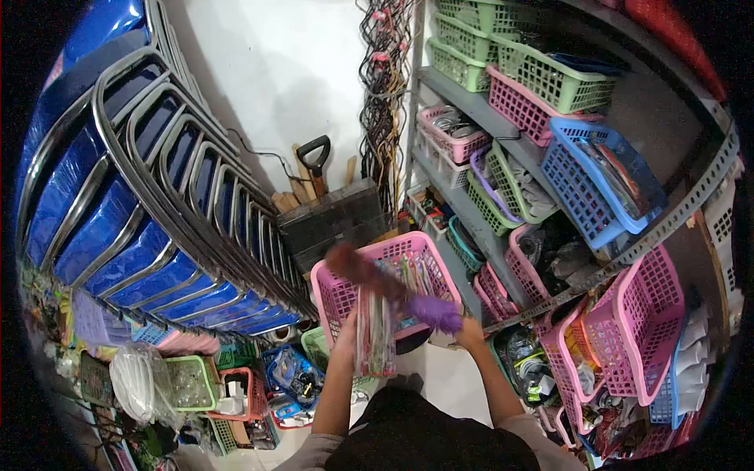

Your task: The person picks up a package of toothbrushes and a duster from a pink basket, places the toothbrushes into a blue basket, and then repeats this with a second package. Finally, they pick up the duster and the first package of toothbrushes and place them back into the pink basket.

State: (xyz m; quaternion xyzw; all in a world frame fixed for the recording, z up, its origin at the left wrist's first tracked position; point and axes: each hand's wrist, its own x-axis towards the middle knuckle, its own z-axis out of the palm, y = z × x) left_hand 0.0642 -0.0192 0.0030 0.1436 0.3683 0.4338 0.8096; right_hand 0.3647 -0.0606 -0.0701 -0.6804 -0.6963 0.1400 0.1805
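Note:
A pink plastic basket [327, 302] in front of me contains several thin, colourful packets [414, 271]. My left hand [348, 331] is closed at the near left of the basket, against a bundle of long, flat, clear-wrapped packets [375, 337]; its fingers are mostly hidden behind them. Across the basket, smeared by motion, lies a fluffy duster [369, 276], brown at its far end and purple near my right hand [470, 333]. That hand is closed beside the purple end and seems to grip the duster, though its handle cannot be made out.
Stacked blue chairs [118, 228] with metal frames fill the left side. On the right, a grey shelf [518, 149] carries green, pink and blue baskets [585, 184]. A black-handled tool [314, 157] stands by the white wall. More baskets [192, 385] crowd the lower left.

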